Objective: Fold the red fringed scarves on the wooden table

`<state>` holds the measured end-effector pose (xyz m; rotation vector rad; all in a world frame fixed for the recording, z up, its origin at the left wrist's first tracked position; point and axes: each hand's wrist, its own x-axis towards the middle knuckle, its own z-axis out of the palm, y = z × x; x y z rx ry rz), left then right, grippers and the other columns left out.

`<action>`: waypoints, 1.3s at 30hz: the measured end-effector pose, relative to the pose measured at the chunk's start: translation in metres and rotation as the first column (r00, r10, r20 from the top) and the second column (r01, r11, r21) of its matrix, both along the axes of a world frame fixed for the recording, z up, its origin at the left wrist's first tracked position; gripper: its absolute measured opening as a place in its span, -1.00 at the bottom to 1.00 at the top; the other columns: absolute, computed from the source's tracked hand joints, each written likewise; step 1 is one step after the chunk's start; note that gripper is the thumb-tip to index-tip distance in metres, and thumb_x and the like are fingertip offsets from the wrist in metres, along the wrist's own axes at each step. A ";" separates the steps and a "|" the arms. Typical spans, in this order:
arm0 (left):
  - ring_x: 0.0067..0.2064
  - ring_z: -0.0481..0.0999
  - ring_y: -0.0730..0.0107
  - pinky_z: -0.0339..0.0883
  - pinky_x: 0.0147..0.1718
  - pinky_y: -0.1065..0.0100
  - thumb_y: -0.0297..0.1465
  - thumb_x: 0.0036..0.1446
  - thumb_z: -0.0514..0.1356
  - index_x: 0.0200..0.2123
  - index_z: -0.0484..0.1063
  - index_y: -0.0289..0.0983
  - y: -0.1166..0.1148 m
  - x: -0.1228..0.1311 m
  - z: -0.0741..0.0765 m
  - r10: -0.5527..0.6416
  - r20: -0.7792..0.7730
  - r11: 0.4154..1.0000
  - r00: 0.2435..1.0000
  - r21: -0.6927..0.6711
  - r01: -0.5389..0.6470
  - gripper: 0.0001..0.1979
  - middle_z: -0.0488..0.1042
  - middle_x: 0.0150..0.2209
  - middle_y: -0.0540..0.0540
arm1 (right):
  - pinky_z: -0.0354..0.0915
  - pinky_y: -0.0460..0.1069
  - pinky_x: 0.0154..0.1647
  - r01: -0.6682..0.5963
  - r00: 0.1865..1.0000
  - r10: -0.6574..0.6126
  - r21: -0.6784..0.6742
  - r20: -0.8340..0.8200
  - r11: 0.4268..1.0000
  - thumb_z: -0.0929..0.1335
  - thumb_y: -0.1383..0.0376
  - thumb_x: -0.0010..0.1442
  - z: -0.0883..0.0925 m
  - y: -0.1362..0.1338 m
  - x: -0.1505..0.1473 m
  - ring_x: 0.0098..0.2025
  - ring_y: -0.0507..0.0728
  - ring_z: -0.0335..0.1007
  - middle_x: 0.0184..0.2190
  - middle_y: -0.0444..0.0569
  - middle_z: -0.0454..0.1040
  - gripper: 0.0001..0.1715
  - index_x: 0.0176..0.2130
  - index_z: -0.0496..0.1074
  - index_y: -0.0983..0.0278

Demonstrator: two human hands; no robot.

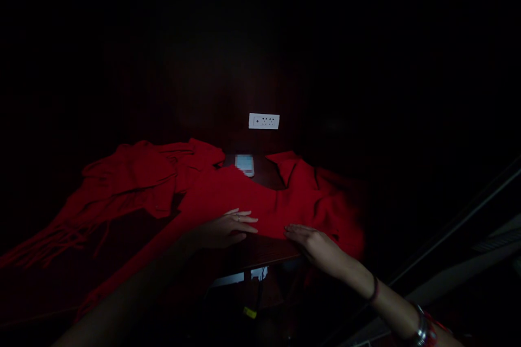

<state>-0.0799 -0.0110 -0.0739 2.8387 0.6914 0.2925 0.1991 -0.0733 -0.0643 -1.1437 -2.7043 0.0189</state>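
Observation:
A long red scarf (211,190) with a fringe at its left end lies spread across a dark table (264,252). My left hand (226,227) rests flat on the scarf's near edge, fingers stretched out, a ring on one finger. My right hand (311,241) lies palm down beside it, fingertips on the scarf's edge near the table's front. Both hands hold nothing. Bangles and a band circle my right wrist.
The room is very dark. A white wall socket (264,121) sits on the back wall. A small pale blurred object (245,165) lies on the table behind the scarf. A pale slanted edge (468,265) runs at the lower right.

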 end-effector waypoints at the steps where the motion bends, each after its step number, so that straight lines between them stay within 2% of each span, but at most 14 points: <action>1: 0.14 0.03 0.28 -0.11 0.07 0.11 -0.36 0.14 -0.06 -0.02 0.21 -0.03 -0.001 0.001 -0.001 0.006 0.011 1.000 1.000 0.017 -0.006 -0.67 0.16 0.10 0.05 | 0.15 -0.03 -0.01 0.003 1.000 -0.003 0.007 0.003 1.000 0.12 0.42 0.16 0.003 0.001 -0.003 -0.03 0.06 0.22 -0.09 0.04 0.35 -0.63 -0.07 0.30 0.33; 5: 0.06 0.18 0.38 -0.03 0.04 0.25 -0.37 0.14 -0.06 -0.11 0.31 -0.14 -0.001 0.006 -0.004 0.047 0.085 0.993 0.995 0.105 -0.056 -0.73 0.31 -0.01 0.02 | 0.23 -0.07 -0.22 0.032 0.999 -0.033 0.058 0.017 0.998 0.13 0.37 0.18 0.012 0.010 -0.021 -0.28 0.04 0.32 -0.34 0.00 0.42 -0.72 -0.25 0.37 0.31; 8: -0.07 0.29 0.45 0.06 -0.05 0.36 -0.36 0.14 -0.05 -0.18 0.34 -0.20 0.001 0.012 -0.005 0.064 0.116 0.982 0.991 0.172 -0.083 -0.77 0.40 -0.15 0.02 | 0.21 -0.10 -0.29 0.043 0.997 -0.049 0.091 0.065 0.995 0.14 0.35 0.17 0.012 0.016 -0.030 -0.32 0.03 0.32 -0.39 -0.01 0.40 -0.74 -0.31 0.37 0.31; 15: -0.21 0.33 0.44 0.09 -0.18 0.39 -0.36 0.16 -0.08 -0.27 0.36 -0.20 0.003 0.018 -0.007 0.109 0.078 0.965 0.991 0.232 -0.125 -0.76 0.42 -0.25 0.03 | 0.17 -0.09 -0.31 0.018 0.975 -0.056 0.174 0.214 0.985 0.16 0.31 0.17 0.009 0.019 -0.035 -0.35 0.04 0.31 -0.39 -0.01 0.39 -0.75 -0.35 0.37 0.32; 19: -0.23 0.31 0.40 0.08 -0.19 0.36 -0.36 0.16 -0.11 -0.29 0.36 -0.18 0.002 0.021 0.000 0.100 0.025 0.952 0.995 0.288 -0.103 -0.74 0.40 -0.28 -0.01 | 0.13 -0.08 -0.35 -0.007 0.964 -0.055 0.233 0.261 0.972 0.15 0.34 0.17 0.006 0.020 -0.036 -0.39 0.04 0.28 -0.42 -0.03 0.38 -0.77 -0.37 0.35 0.32; 23: -0.26 0.30 0.38 0.07 -0.19 0.34 -0.36 0.16 -0.12 -0.34 0.37 -0.17 0.002 0.028 0.007 0.058 -0.001 0.945 0.998 0.323 -0.055 -0.73 0.39 -0.32 -0.03 | 0.12 -0.07 -0.31 0.034 0.978 -0.088 0.268 0.190 0.963 0.17 0.33 0.16 0.009 0.021 -0.037 -0.41 0.03 0.25 -0.42 -0.04 0.36 -0.82 -0.36 0.32 0.31; 27: -0.22 0.30 0.37 0.09 -0.19 0.35 -0.33 0.15 -0.11 -0.28 0.34 -0.16 0.002 0.032 0.003 0.076 0.025 0.948 0.997 0.308 -0.080 -0.75 0.39 -0.27 -0.02 | 0.12 -0.06 -0.26 0.065 0.991 -0.095 0.288 0.091 0.955 0.15 0.34 0.16 0.011 0.019 -0.038 -0.37 0.03 0.23 -0.42 -0.04 0.34 -0.82 -0.37 0.30 0.31; 31: -0.24 0.30 0.40 0.11 -0.21 0.38 -0.36 0.15 -0.11 -0.30 0.34 -0.19 0.002 0.032 -0.001 0.113 0.013 0.950 0.993 0.291 -0.112 -0.75 0.38 -0.28 -0.02 | 0.15 -0.03 -0.25 -0.003 0.992 -0.031 0.266 0.124 0.964 0.14 0.36 0.17 0.002 0.016 -0.038 -0.34 0.06 0.23 -0.41 -0.03 0.34 -0.81 -0.37 0.30 0.31; 34: -0.25 0.30 0.41 0.12 -0.20 0.39 -0.38 0.16 -0.12 -0.31 0.35 -0.20 0.001 0.031 0.000 0.106 -0.021 0.945 0.994 0.312 -0.094 -0.75 0.38 -0.29 -0.02 | 0.18 -0.06 -0.27 -0.001 0.996 -0.018 0.221 0.082 0.975 0.16 0.34 0.16 -0.005 0.016 -0.037 -0.32 0.05 0.24 -0.37 -0.02 0.34 -0.83 -0.29 0.29 0.32; 37: -0.24 0.30 0.41 0.11 -0.19 0.38 -0.38 0.17 -0.14 -0.32 0.35 -0.19 0.001 0.031 0.002 0.104 -0.033 0.940 0.994 0.329 -0.087 -0.73 0.37 -0.30 -0.02 | 0.18 -0.08 -0.30 -0.006 0.997 -0.010 0.207 0.075 0.978 0.15 0.31 0.17 -0.005 0.018 -0.036 -0.30 0.05 0.24 -0.34 -0.01 0.34 -0.79 -0.23 0.29 0.31; 39: -0.24 0.30 0.42 0.11 -0.20 0.39 -0.38 0.17 -0.15 -0.33 0.35 -0.19 0.000 0.031 0.002 0.113 -0.018 0.941 0.993 0.322 -0.101 -0.72 0.38 -0.31 -0.02 | 0.18 -0.08 -0.32 -0.016 0.992 -0.012 0.222 0.123 0.975 0.14 0.33 0.18 -0.004 0.020 -0.038 -0.33 0.04 0.24 -0.37 -0.02 0.34 -0.78 -0.27 0.32 0.30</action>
